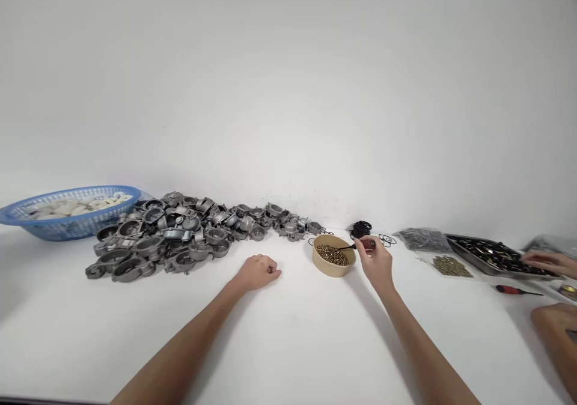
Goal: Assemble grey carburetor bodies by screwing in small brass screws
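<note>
A plain white wall [288, 80] fills the upper half of the view, bare and evenly lit, with a few faint dark specks low down near its foot. It meets a white worktop [288, 345] along a line that bows upward at the middle through the lens. The worktop is smooth and matte and runs past the left, right and near edges of the view. Soft, diffuse light falls from above, leaving pale shadows on the surface. A darker strip shows at the near left corner.
</note>
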### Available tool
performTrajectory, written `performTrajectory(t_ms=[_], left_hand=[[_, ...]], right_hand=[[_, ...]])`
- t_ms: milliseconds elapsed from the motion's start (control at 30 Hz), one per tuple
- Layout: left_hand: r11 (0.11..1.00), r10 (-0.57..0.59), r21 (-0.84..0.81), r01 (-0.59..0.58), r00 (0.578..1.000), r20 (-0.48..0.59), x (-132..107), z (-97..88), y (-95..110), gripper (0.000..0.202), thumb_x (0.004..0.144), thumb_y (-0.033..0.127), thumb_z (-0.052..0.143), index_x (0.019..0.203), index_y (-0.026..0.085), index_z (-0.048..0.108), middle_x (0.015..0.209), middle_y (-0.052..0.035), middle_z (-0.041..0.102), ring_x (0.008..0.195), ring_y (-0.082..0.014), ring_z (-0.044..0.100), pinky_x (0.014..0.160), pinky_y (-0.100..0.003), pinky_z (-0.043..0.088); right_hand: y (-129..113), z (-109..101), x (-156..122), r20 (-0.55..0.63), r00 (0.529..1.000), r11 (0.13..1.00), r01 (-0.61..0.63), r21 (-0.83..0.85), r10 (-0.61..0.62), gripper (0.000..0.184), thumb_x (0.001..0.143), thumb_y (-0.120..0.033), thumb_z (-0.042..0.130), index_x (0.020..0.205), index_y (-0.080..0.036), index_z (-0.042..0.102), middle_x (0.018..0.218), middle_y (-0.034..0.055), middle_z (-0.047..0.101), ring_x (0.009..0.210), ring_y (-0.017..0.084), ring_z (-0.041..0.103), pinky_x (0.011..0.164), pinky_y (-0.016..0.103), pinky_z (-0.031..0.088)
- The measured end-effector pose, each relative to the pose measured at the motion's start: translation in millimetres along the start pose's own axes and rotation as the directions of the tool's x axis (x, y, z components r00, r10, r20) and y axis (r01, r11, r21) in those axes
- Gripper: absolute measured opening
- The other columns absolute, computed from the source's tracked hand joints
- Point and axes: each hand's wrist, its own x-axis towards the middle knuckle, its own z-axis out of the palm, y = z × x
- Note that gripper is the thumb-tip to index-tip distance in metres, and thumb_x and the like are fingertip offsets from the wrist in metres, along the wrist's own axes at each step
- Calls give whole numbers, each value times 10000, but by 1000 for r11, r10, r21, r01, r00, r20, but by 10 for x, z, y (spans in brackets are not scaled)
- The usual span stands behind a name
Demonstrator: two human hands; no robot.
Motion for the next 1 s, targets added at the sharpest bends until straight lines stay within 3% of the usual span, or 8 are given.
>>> performTrajectory(t_ms=[167, 267, 400, 500, 633, 800, 1000], left_hand=[[1000, -10, -3, 10, 1000, 11, 3, 3, -1, 382, 840, 399, 498, 519, 209, 413, 557, -3, 485, 699, -200, 526, 661, -280, 336], [1000, -12, -2, 12, 1000, 17, 2, 2, -2, 390, 846, 405, 500, 520, 207, 417, 556, -5, 496, 691, -201, 535, 660, -280, 338], [1000, -12, -5, 12, 1000, 27, 2, -1, -4, 396, 846, 415, 499, 519, 207, 416, 544, -4, 482, 678, -200, 536, 672, -278, 344], [1000, -14, -8, 14, 1000, 23, 4, 0, -4, 392, 845, 414, 498, 525, 205, 410, 556, -9, 497, 705, -208, 547, 686, -281, 351], [1000, -18, -12, 18, 1000, 21, 7, 5, -2, 394, 847, 419, 500, 530, 203, 407, 574, -14, 529, 721, -215, 560, 686, -284, 356], [1000, -14, -14, 14, 1000, 27, 3, 2, 7, 399, 845, 417, 500, 529, 200, 387, 561, -9, 518, 692, -209, 549, 669, -286, 348], [1000, -16, -23, 17, 1000, 26, -1, -6, 13, 391, 838, 419, 498, 530, 203, 395, 580, -15, 544, 728, -215, 560, 678, -291, 356]], right_hand=[[-9, 17, -15, 94, 995, 994, -35, 104, 25, 399, 824, -590, 657, 933, -207, 638, 803, 57, 706, 724, 223, 686, 713, 336, 556], [-58, -1, -16, 44, 995, 975, -101, 199, 93, 405, 816, -586, 670, 941, -204, 620, 799, 50, 697, 671, 207, 673, 676, 325, 555], [-96, -48, -3, -48, 994, 988, -90, 129, 97, 384, 839, -586, 640, 884, -206, 598, 750, 28, 659, 619, 177, 615, 634, 301, 522], [-79, -38, -6, 21, 995, 989, -101, 108, 99, 398, 815, -599, 655, 867, -207, 606, 736, 30, 673, 625, 188, 632, 628, 303, 521], [-77, 11, -28, 74, 988, 968, -150, 203, 137, 412, 765, -589, 711, 886, -203, 632, 763, 47, 703, 640, 213, 681, 646, 327, 551], [-85, -80, 41, -140, 979, 946, -99, 310, 148, 400, 778, -558, 717, 881, -183, 620, 732, 37, 666, 588, 187, 656, 612, 321, 558], [107, -367, 214, -385, 899, 956, -107, 272, 211, 461, 791, -580, 691, 968, -162, 607, 791, 72, 681, 595, 207, 684, 608, 331, 567]])
